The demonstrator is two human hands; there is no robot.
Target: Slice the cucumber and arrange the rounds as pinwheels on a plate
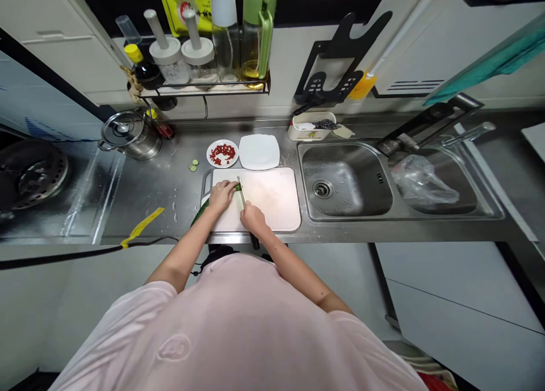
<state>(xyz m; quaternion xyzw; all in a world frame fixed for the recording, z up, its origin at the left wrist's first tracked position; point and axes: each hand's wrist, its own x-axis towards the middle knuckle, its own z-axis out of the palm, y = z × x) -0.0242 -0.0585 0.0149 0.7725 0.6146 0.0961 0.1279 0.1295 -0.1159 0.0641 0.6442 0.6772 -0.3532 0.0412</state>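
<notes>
My left hand is closed over a green cucumber, which lies slantwise on the left part of a white cutting board. Its cut end shows just past my fingertips. In my right hand is a kitchen knife, gripped by its handle, with the blade standing against the cucumber's end. Much of the cucumber is hidden under my left hand and forearm. Behind the board are a small plate of chopped red pieces and a white square plate. Cucumber end slices lie on the counter to the left.
A double steel sink is at the right, with a plastic bag in its far basin. A lidded pot stands at the back left, near a stove burner. Seasoning jars and bottles fill a wall rack. A cable crosses the lower left.
</notes>
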